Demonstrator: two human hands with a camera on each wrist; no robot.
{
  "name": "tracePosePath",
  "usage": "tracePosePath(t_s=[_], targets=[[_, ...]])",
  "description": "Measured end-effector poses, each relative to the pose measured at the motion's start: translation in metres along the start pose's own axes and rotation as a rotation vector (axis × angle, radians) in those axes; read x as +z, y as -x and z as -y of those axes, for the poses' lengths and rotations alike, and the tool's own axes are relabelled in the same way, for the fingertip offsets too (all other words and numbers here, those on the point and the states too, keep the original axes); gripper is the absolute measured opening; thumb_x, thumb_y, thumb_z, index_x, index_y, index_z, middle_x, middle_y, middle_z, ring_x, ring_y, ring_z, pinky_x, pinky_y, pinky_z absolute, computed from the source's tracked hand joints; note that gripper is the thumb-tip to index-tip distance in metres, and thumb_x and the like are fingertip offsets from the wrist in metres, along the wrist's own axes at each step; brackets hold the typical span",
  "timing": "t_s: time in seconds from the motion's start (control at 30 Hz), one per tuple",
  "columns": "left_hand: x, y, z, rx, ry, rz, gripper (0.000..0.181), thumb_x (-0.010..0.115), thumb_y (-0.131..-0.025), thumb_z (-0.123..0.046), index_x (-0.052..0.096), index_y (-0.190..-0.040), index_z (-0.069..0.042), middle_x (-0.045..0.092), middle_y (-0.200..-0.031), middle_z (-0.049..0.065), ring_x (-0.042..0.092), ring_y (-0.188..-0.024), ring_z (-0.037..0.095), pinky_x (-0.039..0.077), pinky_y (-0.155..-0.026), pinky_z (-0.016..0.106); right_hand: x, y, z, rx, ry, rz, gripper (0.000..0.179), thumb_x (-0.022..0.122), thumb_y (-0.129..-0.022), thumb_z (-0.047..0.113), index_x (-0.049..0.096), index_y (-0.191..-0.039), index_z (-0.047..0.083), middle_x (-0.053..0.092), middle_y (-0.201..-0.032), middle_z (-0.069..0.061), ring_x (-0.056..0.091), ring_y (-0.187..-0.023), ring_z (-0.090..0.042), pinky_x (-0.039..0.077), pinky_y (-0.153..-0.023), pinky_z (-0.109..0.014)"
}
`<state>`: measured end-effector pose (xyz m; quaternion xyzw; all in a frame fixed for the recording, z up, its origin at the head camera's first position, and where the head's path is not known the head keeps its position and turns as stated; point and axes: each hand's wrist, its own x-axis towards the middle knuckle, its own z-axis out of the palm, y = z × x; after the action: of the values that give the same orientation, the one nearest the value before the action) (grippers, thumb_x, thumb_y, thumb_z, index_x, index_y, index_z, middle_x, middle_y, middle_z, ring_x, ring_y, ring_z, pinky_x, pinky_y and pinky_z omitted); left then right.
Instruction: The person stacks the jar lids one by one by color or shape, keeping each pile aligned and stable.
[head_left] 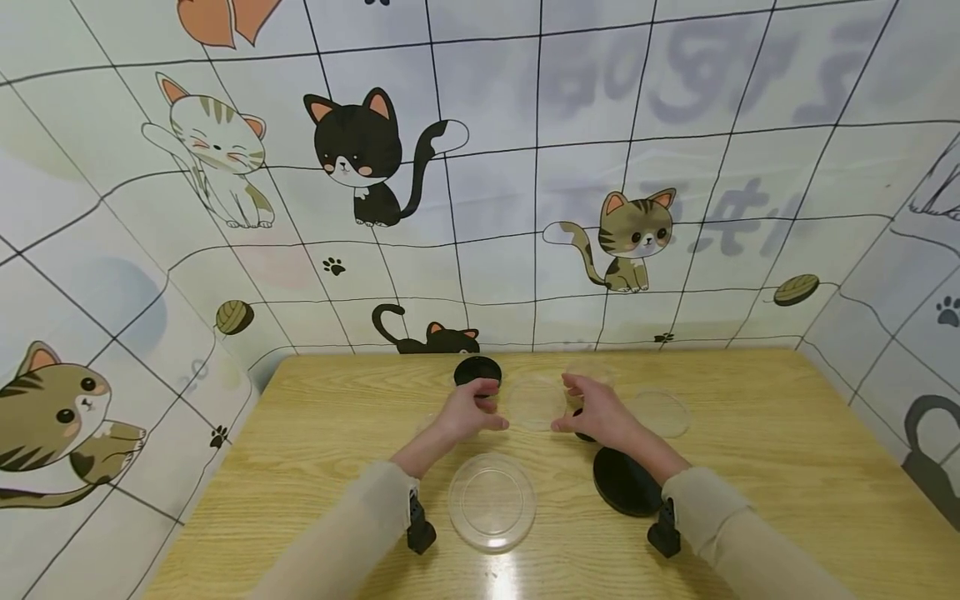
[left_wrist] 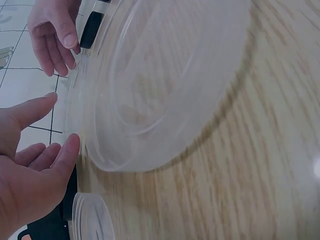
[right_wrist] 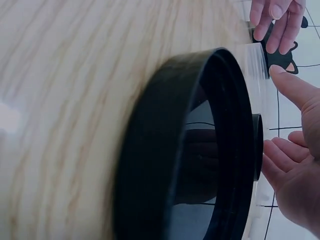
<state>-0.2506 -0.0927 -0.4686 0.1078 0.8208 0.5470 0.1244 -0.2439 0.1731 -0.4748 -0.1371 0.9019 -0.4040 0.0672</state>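
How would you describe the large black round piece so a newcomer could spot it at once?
On the wooden table, follow the person's right forearm. Partly hidden by it in the head view lies the large black round piece. It is plainly wider than the two small black pieces, while the other round pieces are see-through.

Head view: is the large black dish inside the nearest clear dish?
No, the large black dish lies to the right of the nearest clear dish, with bare wooden tabletop between them.
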Motion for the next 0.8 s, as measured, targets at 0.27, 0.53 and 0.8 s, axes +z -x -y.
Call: tracePosePath(t_s=[0.27, 0.53, 0.8], targets=[[0.006, 0.000, 0.002, 0.023, 0.013, -0.009, 0.068, 0.081, -0.082, 0.006, 0.051, -0.143, 0.009, 0.058, -0.138, 0.024, 0.061, -0.116, 0.037, 0.057, -0.086, 0.035, 0.004, -0.003, -0.001, 0.014, 0.017, 0.025, 0.089, 0.087, -0.084, 0.020, 0.037, -0.152, -0.010, 0.050, -0.146, -0.030, 0.050, -0.132, -0.045, 0.044, -0.103, -0.058], [0.015, -0.002, 0.005, 0.032, -0.018, -0.039, 0.068, 0.080, -0.081, 0.009, 0.051, -0.143, 0.009, 0.059, -0.136, 0.024, 0.061, -0.116, 0.037, 0.057, -0.090, 0.039, 0.009, -0.005, -0.004, 0.011, 0.031, 0.026, 0.086, 0.084, -0.087, 0.016, 0.036, -0.153, -0.010, 0.049, -0.147, -0.030, 0.048, -0.134, -0.046, 0.043, -0.105, -0.058], [0.021, -0.007, 0.006, 0.046, -0.071, -0.081, 0.064, 0.082, -0.077, 0.010, 0.056, -0.136, 0.012, 0.064, -0.126, 0.024, 0.064, -0.110, 0.035, 0.057, -0.087, 0.037, 0.014, -0.007, -0.004, -0.030, 0.085, -0.005, 0.078, 0.081, -0.089, 0.012, 0.039, -0.148, -0.015, 0.052, -0.142, -0.032, 0.047, -0.132, -0.048, 0.041, -0.107, -0.059]])
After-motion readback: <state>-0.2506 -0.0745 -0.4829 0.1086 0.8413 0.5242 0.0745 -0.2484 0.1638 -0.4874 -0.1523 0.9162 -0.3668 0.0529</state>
